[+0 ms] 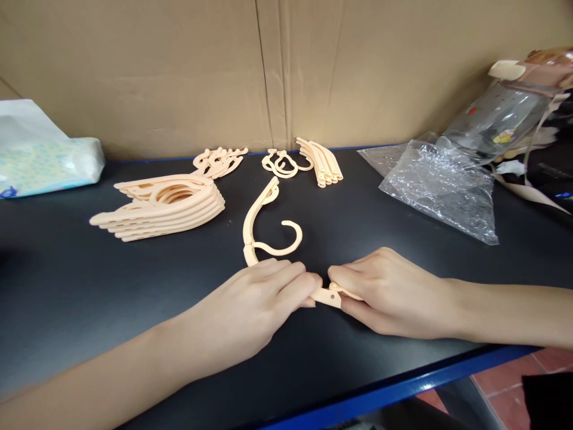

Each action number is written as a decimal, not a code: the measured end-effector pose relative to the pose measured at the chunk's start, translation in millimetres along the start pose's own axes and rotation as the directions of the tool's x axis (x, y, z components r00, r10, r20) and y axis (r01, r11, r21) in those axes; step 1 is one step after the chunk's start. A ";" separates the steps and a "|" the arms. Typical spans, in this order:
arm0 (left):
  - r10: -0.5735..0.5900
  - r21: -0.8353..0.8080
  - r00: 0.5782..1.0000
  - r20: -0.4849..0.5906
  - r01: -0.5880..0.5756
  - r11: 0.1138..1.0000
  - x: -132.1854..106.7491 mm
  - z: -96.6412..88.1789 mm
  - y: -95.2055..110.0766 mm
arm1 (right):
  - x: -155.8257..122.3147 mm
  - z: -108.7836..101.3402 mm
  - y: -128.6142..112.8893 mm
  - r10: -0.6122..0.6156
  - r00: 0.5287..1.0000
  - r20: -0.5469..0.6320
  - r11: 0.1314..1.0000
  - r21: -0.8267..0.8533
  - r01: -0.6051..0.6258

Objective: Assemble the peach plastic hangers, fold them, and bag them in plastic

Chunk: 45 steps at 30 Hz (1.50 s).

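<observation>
My left hand is closed round a cream plastic hanger arm, whose flat end with a small hole sticks out past the fingers. A thin cream piece with a rounded tip pokes from my right hand, pinched against that end. Most of this piece is hidden by the fingers, so whether the two are joined does not show. Just beyond my left hand lies a cream folding hanger with its hook turned to the right; its near end disappears behind the knuckles.
A stack of assembled hangers lies at the left. Loose hooks and a pile of hanger arms lie at the back. Clear plastic bags and a transparent bottle are at the right, a tissue pack far left. Cardboard stands behind.
</observation>
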<state>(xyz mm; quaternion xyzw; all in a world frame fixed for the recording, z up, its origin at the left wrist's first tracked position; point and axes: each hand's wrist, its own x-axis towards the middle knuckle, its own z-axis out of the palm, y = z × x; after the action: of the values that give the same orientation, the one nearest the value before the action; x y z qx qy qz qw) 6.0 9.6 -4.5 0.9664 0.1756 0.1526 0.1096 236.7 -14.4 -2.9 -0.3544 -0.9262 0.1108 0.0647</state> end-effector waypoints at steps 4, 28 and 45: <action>0.000 0.005 1.000 -0.008 0.000 1.000 -0.6 0.7 -1.1 | -0.5 0.4 -1.0 -0.028 1.000 0.008 0.999 -0.020 0.028; 0.068 0.135 0.991 -0.114 -0.052 0.990 -4.4 -1.5 -1.4 | 5.4 -12.7 44.0 -0.207 0.961 -0.184 0.947 -0.283 0.150; -0.418 -0.102 0.877 -0.237 0.406 0.908 -2.5 -4.3 -28.4 | 6.8 -7.0 24.2 -0.349 0.923 -0.164 0.936 -0.105 0.336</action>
<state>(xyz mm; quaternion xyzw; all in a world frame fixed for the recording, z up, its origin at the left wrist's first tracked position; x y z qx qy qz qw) -6.4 35.3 -8.6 0.8763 0.3859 0.2521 0.1400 248.6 8.7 -1.9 -0.1977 -0.9678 0.0306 0.1530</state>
